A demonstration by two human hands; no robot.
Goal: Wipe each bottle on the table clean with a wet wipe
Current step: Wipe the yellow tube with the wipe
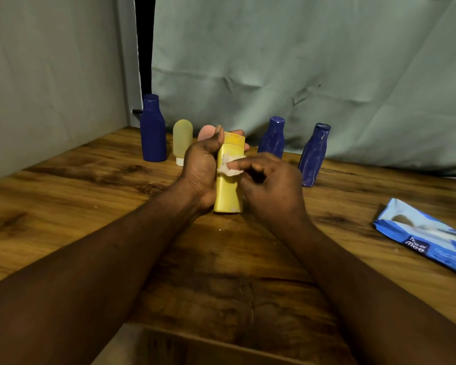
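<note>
Yellow bottle [228, 191], prob. in L fingers [237, 132]

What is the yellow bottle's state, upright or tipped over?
Upright: the bottle stands base-down on the table, held by the left hand; the right hand holds a wipe against it.

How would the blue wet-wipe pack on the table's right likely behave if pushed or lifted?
The blue plastic wet-wipe pack lies flat, so it probably slides rather than rolls. Its creased film looks soft; lifted by one end, it likely sags.
</note>
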